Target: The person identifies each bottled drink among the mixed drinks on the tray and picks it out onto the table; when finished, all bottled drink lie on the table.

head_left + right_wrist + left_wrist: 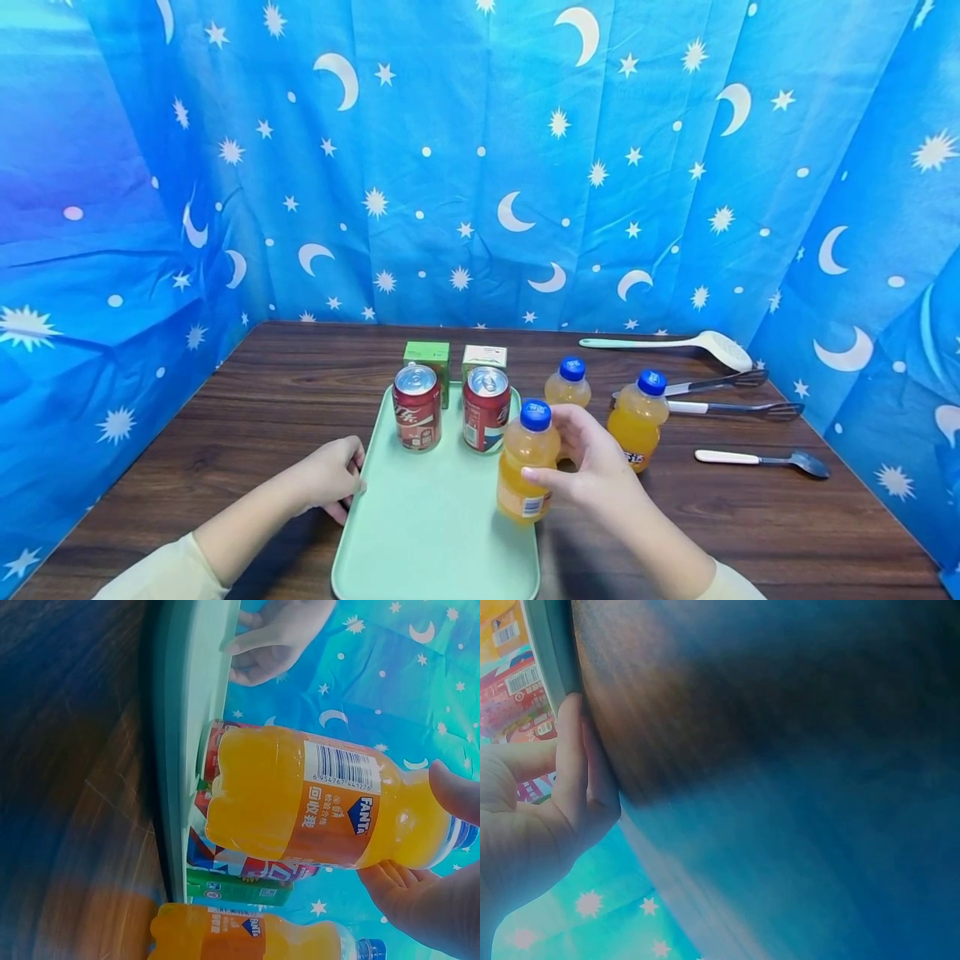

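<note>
My right hand (592, 462) grips an orange Fanta bottle (300, 799) near its neck, thumb on one side and fingers on the other. Blue cap up, the bottle is held close over the right side of a pale green tray (435, 533). At the tray's left rim is my left hand (333, 479), holding the edge with its fingertips; the left wrist view shows one finger (571, 750) against the rim. Toward the tray's far end stand two red cola cans, the left can (417, 408) and the right can (486, 408).
Behind the cans stand a green box (427, 353) and a paler box (484, 357). Right of the tray are two more orange bottles (637, 421), one partly hidden by my right hand. Farther right lie a slotted ladle (723, 348), two dark-headed utensils (776, 410) and a spoon (806, 463).
</note>
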A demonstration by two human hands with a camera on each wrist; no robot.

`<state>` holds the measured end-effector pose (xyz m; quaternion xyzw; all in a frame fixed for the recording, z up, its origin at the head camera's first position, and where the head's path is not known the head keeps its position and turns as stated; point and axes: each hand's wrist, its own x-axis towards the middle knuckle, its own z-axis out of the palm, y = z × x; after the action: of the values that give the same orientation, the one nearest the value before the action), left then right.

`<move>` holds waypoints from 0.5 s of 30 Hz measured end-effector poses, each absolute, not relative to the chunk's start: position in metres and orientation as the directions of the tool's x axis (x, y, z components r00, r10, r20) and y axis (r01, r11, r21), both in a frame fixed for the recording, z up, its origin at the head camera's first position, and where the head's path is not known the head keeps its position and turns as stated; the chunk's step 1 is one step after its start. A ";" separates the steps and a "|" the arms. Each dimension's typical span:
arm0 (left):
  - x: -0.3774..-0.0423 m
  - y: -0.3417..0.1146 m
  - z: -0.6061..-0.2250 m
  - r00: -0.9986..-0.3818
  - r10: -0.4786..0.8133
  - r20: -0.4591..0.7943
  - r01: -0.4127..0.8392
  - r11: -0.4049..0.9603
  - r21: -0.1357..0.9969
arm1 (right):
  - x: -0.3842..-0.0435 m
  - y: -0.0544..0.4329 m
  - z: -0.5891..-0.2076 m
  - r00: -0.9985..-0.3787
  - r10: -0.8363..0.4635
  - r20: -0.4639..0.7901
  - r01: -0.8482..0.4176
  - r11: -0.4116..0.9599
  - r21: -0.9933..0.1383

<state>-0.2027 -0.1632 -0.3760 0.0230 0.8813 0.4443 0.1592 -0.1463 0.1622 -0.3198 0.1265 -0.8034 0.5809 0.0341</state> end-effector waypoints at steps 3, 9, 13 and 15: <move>-0.202 -0.163 -0.375 -0.948 0.184 -0.262 -0.102 0.603 0.791 | -0.145 0.164 -0.319 -0.969 -0.150 0.197 -0.234 0.296 -0.926; -0.202 -0.163 -0.375 -0.948 0.183 -0.259 -0.098 0.606 0.789 | -0.143 0.167 -0.318 -0.971 -0.138 0.195 -0.229 0.305 -0.924; -0.202 -0.163 -0.376 -0.949 0.181 -0.258 -0.097 0.610 0.787 | -0.142 0.168 -0.317 -0.975 -0.122 0.185 -0.215 0.313 -0.925; -0.203 -0.163 -0.376 -0.949 0.179 -0.259 -0.100 0.608 0.787 | -0.141 0.169 -0.318 -0.976 -0.113 0.185 -0.212 0.320 -0.923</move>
<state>-0.2025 -0.1634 -0.3762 0.0226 0.8828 0.4420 0.1578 -0.1415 0.1689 -0.3176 0.1003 -0.8113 0.5744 0.0430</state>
